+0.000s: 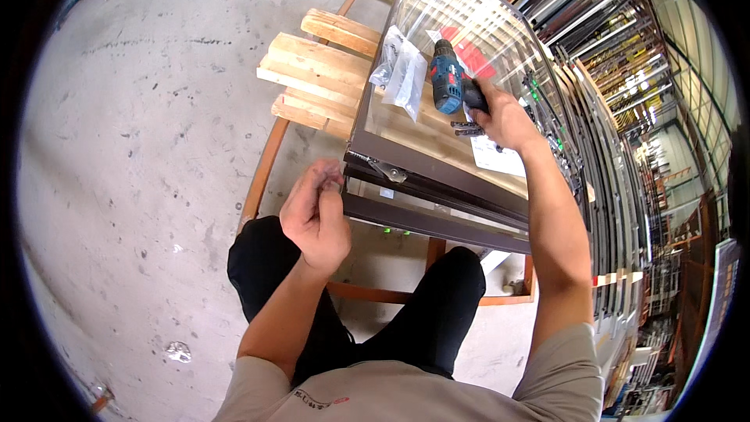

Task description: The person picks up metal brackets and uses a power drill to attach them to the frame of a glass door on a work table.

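My right hand [504, 116] is wrapped around the handle of a blue-and-black cordless drill [448, 82], over the glass of a dark brown window frame [445, 158]. The drill's chuck points toward the far side. At the near left corner of the frame, my left hand [316, 211] is closed, fingertips pinched together; whatever they hold, if anything, is hidden. Beside it, a metal hinge arm [388, 172] sits at that corner, where the sash stands slightly apart from the lower frame part [437, 220].
Wooden boards [312, 70] on an orange metal stand [266, 160] support the window. Clear plastic packets [405, 78], a red sheet [469, 53] and black hardware pieces [469, 129] lie on the glass. Racks of long profiles [594, 23] line the right side.
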The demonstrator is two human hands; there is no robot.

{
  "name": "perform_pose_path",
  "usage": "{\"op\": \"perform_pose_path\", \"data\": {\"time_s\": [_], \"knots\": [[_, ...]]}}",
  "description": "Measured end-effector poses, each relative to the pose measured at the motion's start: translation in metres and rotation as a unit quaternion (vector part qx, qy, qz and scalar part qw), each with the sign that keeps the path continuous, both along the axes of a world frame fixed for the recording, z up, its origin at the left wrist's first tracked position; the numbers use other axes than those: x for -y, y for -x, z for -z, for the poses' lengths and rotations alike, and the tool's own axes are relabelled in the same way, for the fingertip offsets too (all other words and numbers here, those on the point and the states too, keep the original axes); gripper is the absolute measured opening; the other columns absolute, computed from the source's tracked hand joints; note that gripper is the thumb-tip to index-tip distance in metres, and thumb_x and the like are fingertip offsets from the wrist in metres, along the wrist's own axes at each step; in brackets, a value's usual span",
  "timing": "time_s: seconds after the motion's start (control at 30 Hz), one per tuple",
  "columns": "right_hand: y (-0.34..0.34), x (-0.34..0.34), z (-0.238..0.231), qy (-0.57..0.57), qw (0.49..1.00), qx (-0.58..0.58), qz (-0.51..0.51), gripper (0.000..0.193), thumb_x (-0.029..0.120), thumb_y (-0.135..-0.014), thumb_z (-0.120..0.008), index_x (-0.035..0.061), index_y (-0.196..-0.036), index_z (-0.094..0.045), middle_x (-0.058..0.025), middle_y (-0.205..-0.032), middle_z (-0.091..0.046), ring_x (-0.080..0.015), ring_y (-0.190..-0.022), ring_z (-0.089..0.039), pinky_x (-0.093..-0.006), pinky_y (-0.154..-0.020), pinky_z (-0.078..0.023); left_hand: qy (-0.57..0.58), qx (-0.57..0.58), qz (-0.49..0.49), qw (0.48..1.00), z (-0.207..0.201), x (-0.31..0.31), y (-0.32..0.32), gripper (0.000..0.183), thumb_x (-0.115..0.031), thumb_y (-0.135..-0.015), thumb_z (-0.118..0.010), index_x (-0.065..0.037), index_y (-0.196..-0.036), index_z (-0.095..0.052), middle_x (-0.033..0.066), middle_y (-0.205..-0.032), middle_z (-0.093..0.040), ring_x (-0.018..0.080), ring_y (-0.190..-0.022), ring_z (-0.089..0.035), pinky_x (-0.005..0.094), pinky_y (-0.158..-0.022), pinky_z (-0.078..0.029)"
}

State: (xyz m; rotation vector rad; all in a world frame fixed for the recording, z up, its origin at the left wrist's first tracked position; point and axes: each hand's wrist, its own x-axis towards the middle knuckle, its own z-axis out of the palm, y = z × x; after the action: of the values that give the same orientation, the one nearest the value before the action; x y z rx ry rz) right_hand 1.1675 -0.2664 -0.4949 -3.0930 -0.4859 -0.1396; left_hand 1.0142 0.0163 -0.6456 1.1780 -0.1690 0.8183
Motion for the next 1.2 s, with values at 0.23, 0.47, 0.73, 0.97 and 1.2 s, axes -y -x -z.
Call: {"op": "perform_pose_path", "data": {"time_s": [0.23,0.47,0.73,0.97,1.2], "knots": [[0.037,-0.006,-0.015,0.020,0.975,0.219,-0.046,0.063,0.011,-0.084,-0.076,0.0014,-0.140,-0.048,-0.0266,-0.112,-0.068,-0.0455,-0.108,-0.063,-0.0507,-0.095,-0.050,-0.084,-0.076,0.074,0.991,-0.022,0.022,0.061,0.037,0.003,-0.085,-0.042,0.012,-0.111,-0.067,0.0092,-0.090,-0.068,0.0133,-0.078,-0.059,0.0251,-0.073,-0.047],[0.166,-0.119,0.009,-0.342,0.899,0.217,-0.166,0.063,0.009,-0.075,-0.085,-0.0017,-0.128,-0.054,-0.0227,-0.111,-0.065,-0.0406,-0.100,-0.065,-0.0481,-0.085,-0.054,0.050,0.006,0.316,0.947,-0.010,0.011,0.062,0.063,-0.039,-0.096,-0.063,0.008,-0.139,-0.054,0.0207,-0.142,-0.051,0.0312,-0.133,-0.048,0.0492,-0.114,-0.033],[0.212,-0.216,0.076,-0.423,0.857,0.151,-0.253,0.054,0.004,-0.066,-0.083,0.0008,-0.115,-0.060,-0.0262,-0.126,-0.060,-0.0445,-0.107,-0.061,-0.0514,-0.089,-0.052,0.212,-0.048,0.159,0.963,-0.031,-0.033,0.064,0.072,-0.043,-0.091,-0.061,0.000,-0.145,-0.039,0.0154,-0.125,-0.058,0.0300,-0.119,-0.056,0.0482,-0.114,-0.037],[0.129,-0.151,0.052,-0.125,0.942,0.252,-0.186,0.061,0.044,-0.081,-0.081,-0.0030,-0.116,-0.064,-0.0214,-0.115,-0.062,-0.0384,-0.100,-0.059,-0.0495,-0.087,-0.048,0.268,-0.234,0.219,0.909,0.003,-0.125,0.065,0.059,-0.015,-0.068,-0.066,0.006,-0.123,-0.056,0.0157,-0.096,-0.063,0.0253,-0.087,-0.063,0.0407,-0.082,-0.052],[0.099,-0.153,0.068,0.002,0.955,0.252,-0.157,0.049,0.043,-0.077,-0.083,0.0032,-0.097,-0.062,-0.0129,-0.088,-0.053,-0.0345,-0.081,-0.055,-0.0454,-0.069,-0.049,0.309,-0.252,0.348,0.849,0.041,-0.155,0.051,0.050,-0.010,-0.070,-0.065,0.007,-0.118,-0.062,0.0211,-0.097,-0.067,0.0276,-0.071,-0.066,0.0439,-0.066,-0.056]]}}
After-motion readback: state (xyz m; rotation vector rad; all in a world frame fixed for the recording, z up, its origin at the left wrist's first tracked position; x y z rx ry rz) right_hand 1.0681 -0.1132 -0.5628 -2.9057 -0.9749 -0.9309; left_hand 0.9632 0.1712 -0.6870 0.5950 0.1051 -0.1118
